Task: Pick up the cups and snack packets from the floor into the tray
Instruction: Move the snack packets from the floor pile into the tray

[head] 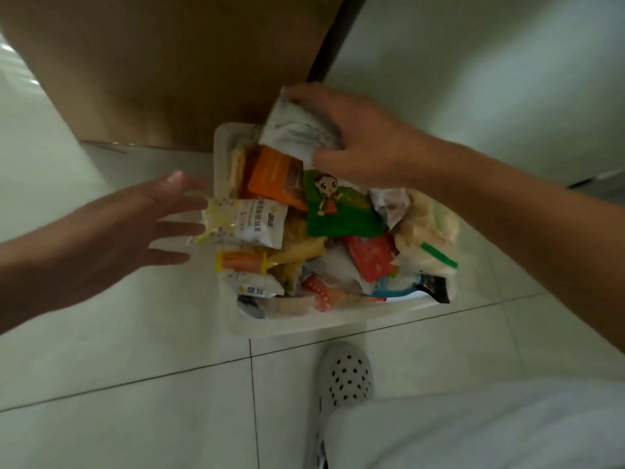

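A white tray sits on the pale tiled floor in the middle of the frame. It is heaped with snack packets that rise above its rim. A brown cardboard box fills the upper left of the frame, and the tray's far edge lies close to it.

The right hand reaches in from the right edge of the frame and is over the upper part of the tray. Its fingers and thumb are curled round a white and grey packet, which it holds above the heap. The packet's lower corner is just over an orange packet.

The left hand comes in from the left edge with its fingers spread and straight, holding nothing. Its fingertips are at the left end of a yellow and white packet, which hangs over the tray's left rim. Blur hides whether they touch it.

In the pile, a green packet with a cartoon figure lies right of the orange one, below the right hand. A red packet lies lower, and a clear bag of pale snacks sits at the tray's right side.

At the bottom of the frame, a white shoe with round holes stands on the tiles just below the tray, beside a pale trouser leg.
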